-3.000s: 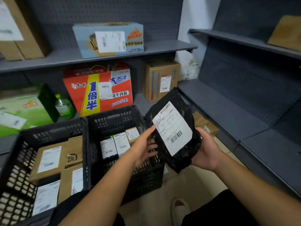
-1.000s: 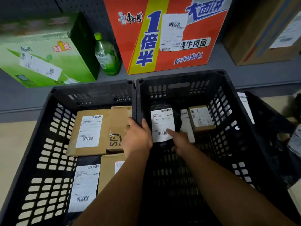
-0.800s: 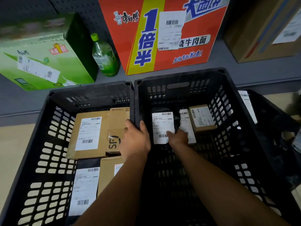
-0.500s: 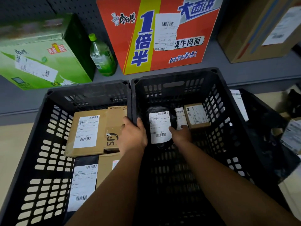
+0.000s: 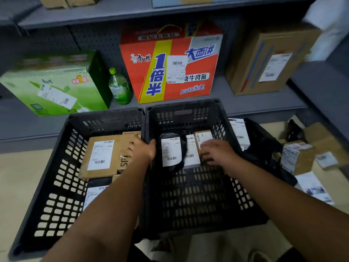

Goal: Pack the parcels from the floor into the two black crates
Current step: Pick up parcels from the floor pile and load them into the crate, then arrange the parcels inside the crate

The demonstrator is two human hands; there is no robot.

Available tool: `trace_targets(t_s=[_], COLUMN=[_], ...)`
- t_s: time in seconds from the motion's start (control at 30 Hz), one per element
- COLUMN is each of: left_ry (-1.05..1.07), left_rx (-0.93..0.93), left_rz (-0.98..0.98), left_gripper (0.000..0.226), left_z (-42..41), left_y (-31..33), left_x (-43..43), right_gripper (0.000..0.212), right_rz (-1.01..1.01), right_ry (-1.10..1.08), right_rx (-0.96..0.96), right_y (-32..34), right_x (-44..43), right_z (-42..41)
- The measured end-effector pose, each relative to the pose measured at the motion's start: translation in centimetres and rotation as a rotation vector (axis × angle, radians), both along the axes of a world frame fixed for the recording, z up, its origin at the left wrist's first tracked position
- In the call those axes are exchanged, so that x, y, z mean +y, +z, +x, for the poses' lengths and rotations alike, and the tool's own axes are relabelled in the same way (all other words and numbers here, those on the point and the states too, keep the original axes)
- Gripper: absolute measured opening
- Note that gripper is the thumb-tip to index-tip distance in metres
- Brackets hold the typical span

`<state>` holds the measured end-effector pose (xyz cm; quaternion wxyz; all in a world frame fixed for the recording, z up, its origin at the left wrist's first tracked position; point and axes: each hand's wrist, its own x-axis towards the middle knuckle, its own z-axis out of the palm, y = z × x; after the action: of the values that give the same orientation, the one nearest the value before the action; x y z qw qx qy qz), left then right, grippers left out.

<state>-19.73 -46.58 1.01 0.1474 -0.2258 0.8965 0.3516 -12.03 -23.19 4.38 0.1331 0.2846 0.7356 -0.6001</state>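
Note:
Two black crates stand side by side, the left crate [image 5: 56, 167] and the right crate [image 5: 188, 112]. The black bag parcel [image 5: 171, 151] with a white label lies in the right crate, beside a flat white parcel [image 5: 191, 154] and a small brown box [image 5: 203, 138]. My right hand [image 5: 217, 153] hovers over the small brown box with its fingers spread and holds nothing. My left hand [image 5: 142, 150] grips the rim between the crates. The left crate holds brown envelopes [image 5: 100, 156] and a black labelled parcel [image 5: 94, 193].
On the floor right of the crates lie a black bag [image 5: 264, 152], a taped box [image 5: 296, 156], brown boxes [image 5: 321, 137] and a white packet [image 5: 313, 186]. The low shelf behind carries a green box [image 5: 56, 86], a green bottle [image 5: 120, 87], an orange carton [image 5: 170, 67] and a brown carton [image 5: 268, 61].
The black bag parcel went from both hands into the right crate. My right hand let go of it and moved right over the small brown box. My left hand stays on the rim.

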Motion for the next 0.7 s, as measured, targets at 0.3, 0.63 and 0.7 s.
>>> trace_targets(t_s=[0.3,0.63,0.7], left_ry=[0.106,-0.260,-0.258], left_rx=[0.013,0.008,-0.011], left_rz=[0.831,0.801,0.779], left_gripper=[0.019,0.020,0.020], left_z=[9.9,24.4,27.3], left_y=[9.1,13.4,12.9], left_x=[7.4,13.1,13.8], right_gripper=[0.010,0.009,0.010], right_rz=[0.001,0.026,0.032], right_ry=[-0.183,-0.439,-0.494], right_rx=[0.062,0.124,0.120], right_y=[7.2,11.9,12.0], right_x=[4.9,12.3,13.8], right_z=[10.6,23.9,26.5])
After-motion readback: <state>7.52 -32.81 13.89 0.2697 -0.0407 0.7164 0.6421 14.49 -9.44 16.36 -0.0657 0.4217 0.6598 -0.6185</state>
